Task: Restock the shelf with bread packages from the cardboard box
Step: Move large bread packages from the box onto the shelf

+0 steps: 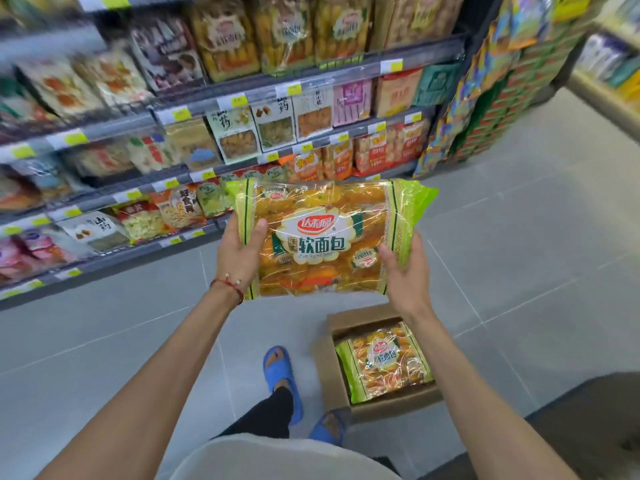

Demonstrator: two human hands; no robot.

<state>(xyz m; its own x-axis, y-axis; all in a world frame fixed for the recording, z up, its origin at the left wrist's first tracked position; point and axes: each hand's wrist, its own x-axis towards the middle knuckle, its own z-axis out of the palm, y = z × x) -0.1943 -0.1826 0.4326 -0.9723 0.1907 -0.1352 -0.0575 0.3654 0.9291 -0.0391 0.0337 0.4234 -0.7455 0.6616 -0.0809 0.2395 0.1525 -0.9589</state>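
Observation:
A large bread package (322, 237), clear plastic with green ends and a red logo, is held up in front of me at mid-frame. My left hand (239, 251) grips its left end with the thumb on top. My right hand (405, 271) grips its right end. Below, on the floor, an open cardboard box (332, 375) holds another bread package (384, 362) of the same kind. The shelf (214, 199) stands to the left and ahead, its rows filled with snack and bread bags.
Matching yellow bread bags (287, 32) stand on the top shelf row. A stacked display of colourful packs (485, 98) rises at the right end of the shelf. Grey tiled floor (519, 254) spreads right. My blue slippers (280, 379) stand beside the box.

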